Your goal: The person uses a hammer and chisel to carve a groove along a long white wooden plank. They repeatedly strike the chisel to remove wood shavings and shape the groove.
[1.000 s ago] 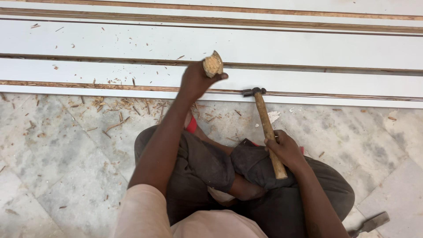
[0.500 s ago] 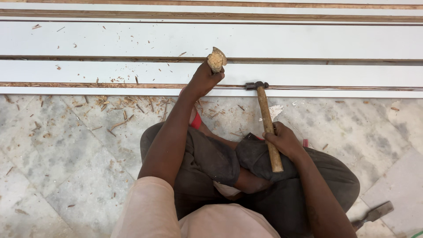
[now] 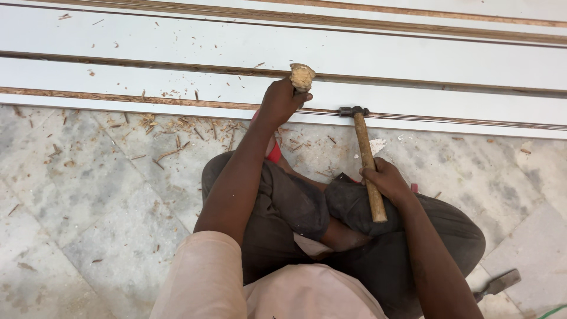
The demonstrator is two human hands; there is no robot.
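One hammer [image 3: 367, 159], handle near upright in frame, head pointing toward white boards [image 3: 177, 44]; right hand [image 3: 387, 177] wrapped mid-handle. Left hand [image 3: 280, 100] closed around chisel's frayed wooden handle [image 3: 302, 77].

The person wears a pale pink short-sleeved shirt [image 3: 207, 277] and loose, creased dark grey trousers [image 3: 295, 207], sits cross-legged with a bare foot [image 3: 345, 239] showing, and has bare forearms, a bare left hand [image 3: 282, 101] and a bare right hand [image 3: 387, 179].
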